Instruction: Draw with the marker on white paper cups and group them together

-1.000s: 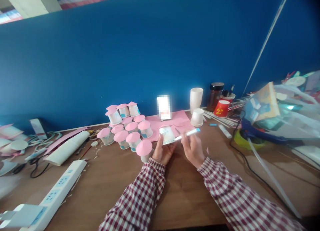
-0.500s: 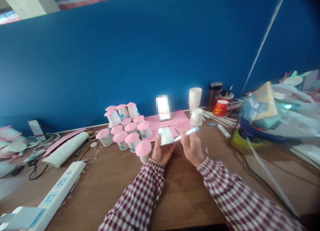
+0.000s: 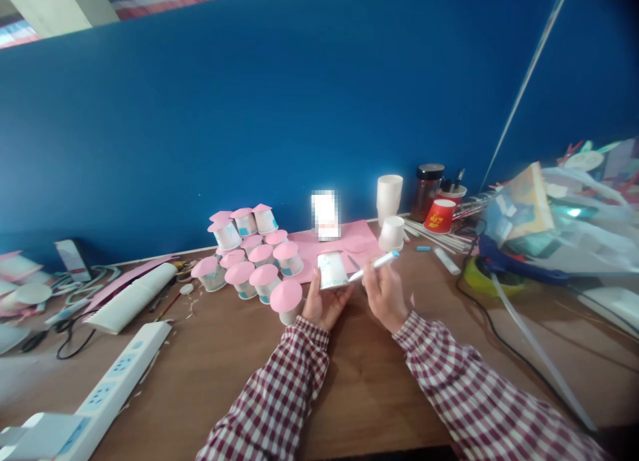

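My left hand (image 3: 322,307) is closed around a small white paper cup (image 3: 332,270), which carries faint blue marks and is held above the table. Between the fingers of my right hand (image 3: 384,293) is a white marker (image 3: 372,268) with a blue end. Its other end points at the cup's right side; whether the tip touches the cup I cannot tell. To the left stand several paper cups with pink cone tops (image 3: 286,297), some with blue drawing on their sides. Behind my hands lies a pink paper sheet (image 3: 362,233).
White stacked cups (image 3: 389,198), a single upturned white cup (image 3: 392,233) and a red cup (image 3: 440,216) stand at the back right. A yellow tape roll (image 3: 492,275) and cables lie at the right. A power strip (image 3: 117,381) lies front left.
The marker and my right hand have shifted very slightly to the right and up. The cup in my left hand has barely moved.
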{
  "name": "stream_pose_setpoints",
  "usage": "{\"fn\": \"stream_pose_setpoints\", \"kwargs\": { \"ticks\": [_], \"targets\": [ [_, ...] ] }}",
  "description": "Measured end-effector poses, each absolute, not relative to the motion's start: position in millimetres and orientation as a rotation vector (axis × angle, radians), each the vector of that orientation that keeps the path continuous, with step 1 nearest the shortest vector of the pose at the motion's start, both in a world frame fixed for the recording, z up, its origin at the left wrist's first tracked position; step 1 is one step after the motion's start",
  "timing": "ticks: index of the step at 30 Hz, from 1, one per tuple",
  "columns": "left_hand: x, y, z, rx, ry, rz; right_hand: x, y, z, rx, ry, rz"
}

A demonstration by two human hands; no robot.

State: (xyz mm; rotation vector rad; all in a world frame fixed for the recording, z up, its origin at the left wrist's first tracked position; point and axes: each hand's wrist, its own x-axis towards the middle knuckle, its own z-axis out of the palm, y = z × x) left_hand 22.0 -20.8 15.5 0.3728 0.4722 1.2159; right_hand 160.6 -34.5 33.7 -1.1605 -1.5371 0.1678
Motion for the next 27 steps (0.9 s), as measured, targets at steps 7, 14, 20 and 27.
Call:
{"fn": "stream_pose_setpoints", "kwargs": {
  "ticks": [7,14,20,27],
  "targets": [
    [22.9,-18.9,11.7,0.386,0.495,1.21,159.2,-34.9,31.3,-1.118,-1.585,0.117],
    [22.8,-21.4,13.0,0.414,0.459,1.225,159.3,-34.5,30.5,-1.092,-1.594,0.046],
    [24.4,-23.1,17.6,0.428,0.485,1.151,160.0,-36.2,32.7,-1.122,-1.554,0.091],
    [23.1,-20.4,14.0,0.386,0.498,1.202,160.3,-33.9,30.7,-1.136,-1.6,0.064]
  ]
}}
